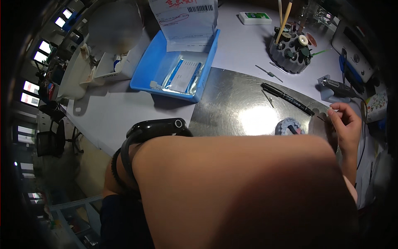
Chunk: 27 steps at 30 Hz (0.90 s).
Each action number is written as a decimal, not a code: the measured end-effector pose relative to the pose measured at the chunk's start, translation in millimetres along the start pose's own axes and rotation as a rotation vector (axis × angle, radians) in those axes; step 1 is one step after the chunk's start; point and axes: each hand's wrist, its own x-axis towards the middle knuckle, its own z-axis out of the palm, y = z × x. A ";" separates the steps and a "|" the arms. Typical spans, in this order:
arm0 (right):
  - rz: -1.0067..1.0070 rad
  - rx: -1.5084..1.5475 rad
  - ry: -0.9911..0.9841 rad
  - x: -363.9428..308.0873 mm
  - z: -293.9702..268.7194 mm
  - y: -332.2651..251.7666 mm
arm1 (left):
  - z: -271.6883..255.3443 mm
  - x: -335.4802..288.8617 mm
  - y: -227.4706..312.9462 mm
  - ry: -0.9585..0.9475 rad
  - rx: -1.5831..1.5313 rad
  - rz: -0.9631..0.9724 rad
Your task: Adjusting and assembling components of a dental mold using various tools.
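Observation:
My left hand (236, 178) is raised very close to the camera and fills the lower middle, its fingers hidden. A black watch (159, 125) sits at its wrist, over a dark beaded band. At the right, my right hand (347, 124) holds thumb and forefinger together near a thin dark sliver, too small to name. Left of it on the metal plate (224, 99) lies a black marker pen (287, 98), with thin metal burs (268, 98) alongside. A grey dental cast (290, 126) with a reddish part is partly covered by my left hand.
A blue tray (139, 85) holds a clear bag (182, 76) and a paper slip (186, 27). Farther right stand a bur holder (290, 56) and a white-green box (255, 18). A corded handpiece (338, 86) lies near a control box (356, 54); white bins (112, 72) stand left.

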 end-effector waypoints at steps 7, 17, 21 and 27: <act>0.005 0.030 0.006 -2.1 2.4 3.6 | -6.8 11.9 1.9 -0.015 0.131 -0.043; -0.010 0.012 0.004 -1.5 8.0 -5.1 | -1.2 6.3 20.5 -0.031 0.171 -0.038; 0.005 0.024 0.014 0.3 8.3 -6.9 | -1.0 12.2 20.1 -0.024 0.215 -0.058; 0.006 0.077 -0.006 2.5 8.5 4.0 | -9.5 12.2 27.0 -0.025 0.285 -0.081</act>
